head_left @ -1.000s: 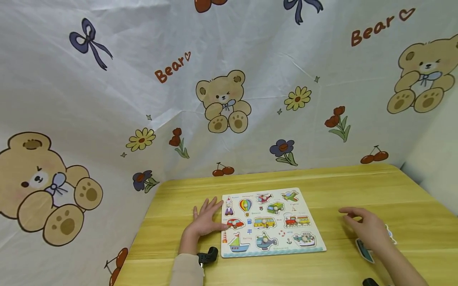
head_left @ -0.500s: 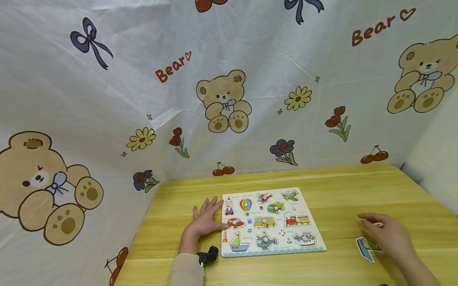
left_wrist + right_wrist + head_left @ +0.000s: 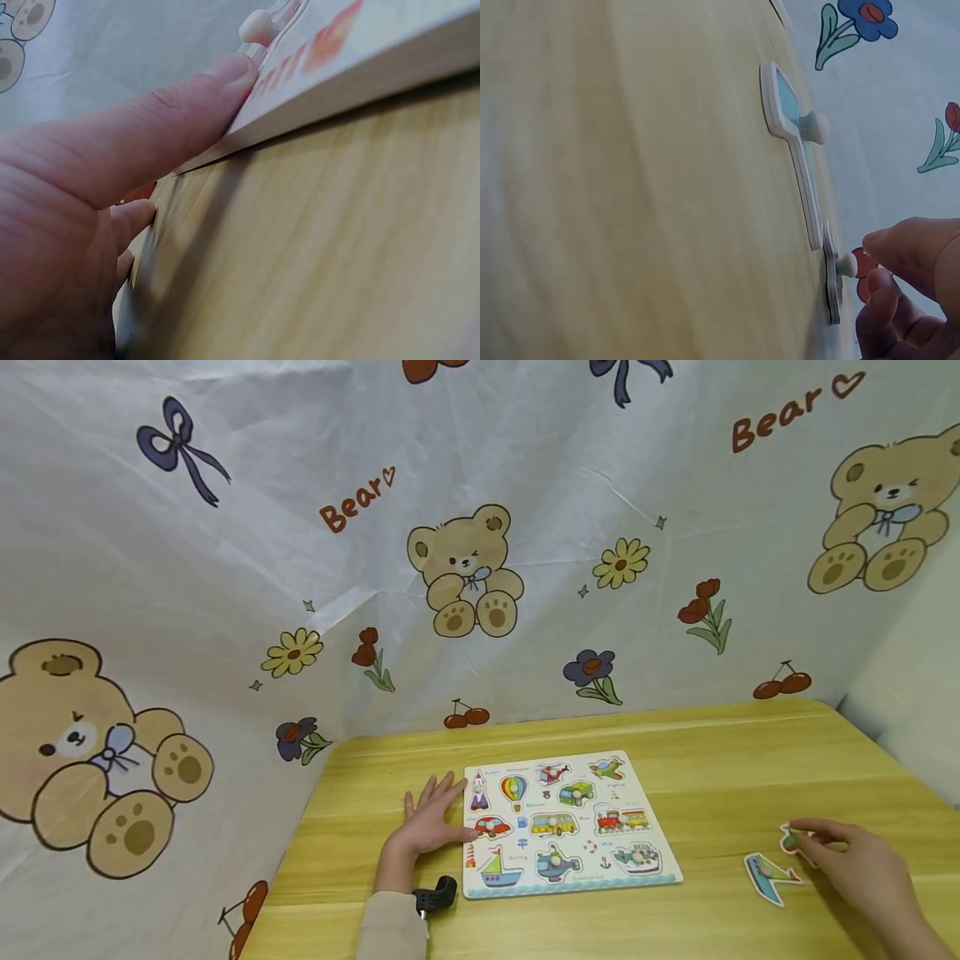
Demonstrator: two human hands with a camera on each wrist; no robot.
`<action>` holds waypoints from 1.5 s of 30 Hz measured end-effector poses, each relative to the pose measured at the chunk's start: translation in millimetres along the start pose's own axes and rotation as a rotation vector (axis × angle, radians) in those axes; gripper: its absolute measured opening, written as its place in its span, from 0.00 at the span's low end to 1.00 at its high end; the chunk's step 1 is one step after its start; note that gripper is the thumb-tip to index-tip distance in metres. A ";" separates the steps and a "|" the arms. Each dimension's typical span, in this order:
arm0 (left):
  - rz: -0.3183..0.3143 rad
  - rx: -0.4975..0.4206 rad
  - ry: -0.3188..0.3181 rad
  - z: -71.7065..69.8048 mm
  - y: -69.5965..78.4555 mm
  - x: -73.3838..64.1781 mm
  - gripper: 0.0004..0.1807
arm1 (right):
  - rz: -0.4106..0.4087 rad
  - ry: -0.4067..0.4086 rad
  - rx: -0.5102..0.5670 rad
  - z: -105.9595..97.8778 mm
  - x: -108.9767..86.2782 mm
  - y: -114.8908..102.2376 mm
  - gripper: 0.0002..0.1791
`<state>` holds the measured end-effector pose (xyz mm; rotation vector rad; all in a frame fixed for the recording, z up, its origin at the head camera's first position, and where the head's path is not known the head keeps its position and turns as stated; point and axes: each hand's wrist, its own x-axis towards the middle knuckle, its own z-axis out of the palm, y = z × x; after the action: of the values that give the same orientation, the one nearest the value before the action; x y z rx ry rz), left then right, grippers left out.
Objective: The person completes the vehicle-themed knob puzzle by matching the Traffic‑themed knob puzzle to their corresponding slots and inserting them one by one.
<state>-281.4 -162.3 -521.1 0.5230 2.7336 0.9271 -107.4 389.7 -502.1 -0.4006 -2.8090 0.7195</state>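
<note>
A vehicle puzzle board (image 3: 592, 850) lies on the table, printed with a rocket, balloon, bus, train and other vehicles, several with knobs. At its left edge my left hand (image 3: 429, 825) rests with fingers spread. In the left wrist view the thumb (image 3: 187, 112) touches the board's edge. To the right lies a sailboat piece (image 3: 771, 878) with a white knob (image 3: 815, 127). My right hand (image 3: 862, 864) is at a smaller, partly green puzzle piece (image 3: 789, 841), largely covered in the head view. In the right wrist view, thumb and fingers stand apart just beside its knob (image 3: 847, 265).
The yellow wood-grain table (image 3: 697, 752) extends around the board and pieces. A white cloth (image 3: 555, 468) with bears and flowers hangs behind and to the left. A black wrist device (image 3: 437, 895) sits by the left sleeve.
My right hand has moved rightward and back, uncovering the sailboat piece, and its fingertips are now at the green piece. The left hand and board have stayed put.
</note>
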 end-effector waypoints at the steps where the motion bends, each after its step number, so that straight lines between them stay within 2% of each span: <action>1: -0.001 0.000 0.003 -0.3 -0.3 0.1 0.52 | -0.003 0.002 -0.001 0.3 0.5 0.5 0.18; 12: -0.005 -0.015 -0.003 -0.1 -0.8 0.2 0.53 | 0.043 -0.095 -0.004 2.3 3.8 3.3 0.22; 19: -0.001 -0.019 -0.002 -1.4 1.6 0.1 0.52 | 0.068 -0.104 -0.002 2.5 4.3 2.1 0.24; 30: 0.009 -0.010 0.001 -1.5 1.0 -0.7 0.52 | 0.054 -0.157 -0.005 3.5 5.5 1.3 0.24; 39: 0.004 -0.004 0.003 -0.4 1.2 0.1 0.52 | 0.095 -0.194 -0.008 2.2 5.1 -0.1 0.27; 45: 0.002 0.000 -0.001 -0.4 1.0 0.2 0.52 | 0.090 -0.179 -0.010 2.8 5.7 -0.5 0.26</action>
<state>-281.4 -161.7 -520.2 0.5265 2.7327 0.9279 -113.6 389.9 -503.5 -0.4902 -2.9794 0.7975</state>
